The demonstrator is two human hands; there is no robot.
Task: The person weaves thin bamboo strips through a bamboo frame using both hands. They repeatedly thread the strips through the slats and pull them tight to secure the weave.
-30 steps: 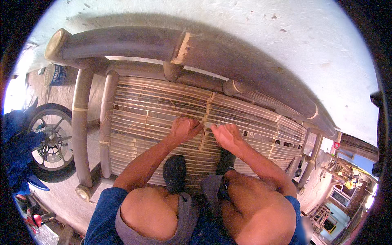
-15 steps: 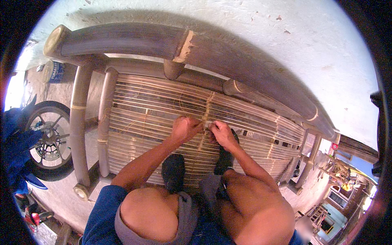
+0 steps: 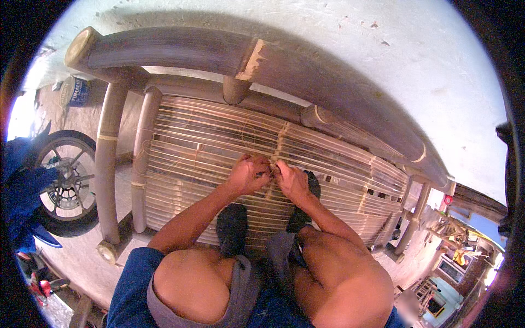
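Note:
I sit over a bamboo bench whose seat is made of long, narrow bamboo slats (image 3: 208, 128) with gaps between them. My left hand (image 3: 249, 174) and my right hand (image 3: 291, 181) meet close together over a pale cross strip (image 3: 280, 143) that runs across the slats. Both hands are closed, fingertips pinching at a thin pale strand between them; the fingers hide most of it. A loose loop of thin strand (image 3: 249, 134) lies on the slats just beyond my left hand. My feet in dark footwear (image 3: 232, 229) rest on the slats on either side.
Thick bamboo poles form the bench's back rail (image 3: 169, 52) and left post (image 3: 109, 164), against a pale wall (image 3: 339, 27). A motorcycle wheel (image 3: 65, 183) and a bucket (image 3: 75, 91) stand at the left. Wooden pieces (image 3: 451, 232) are stacked at the far right.
My right hand has turned and shifted slightly down and left, its fingers now against my left hand's. My left hand has rolled a little at nearly the same spot. The view has tilted slightly.

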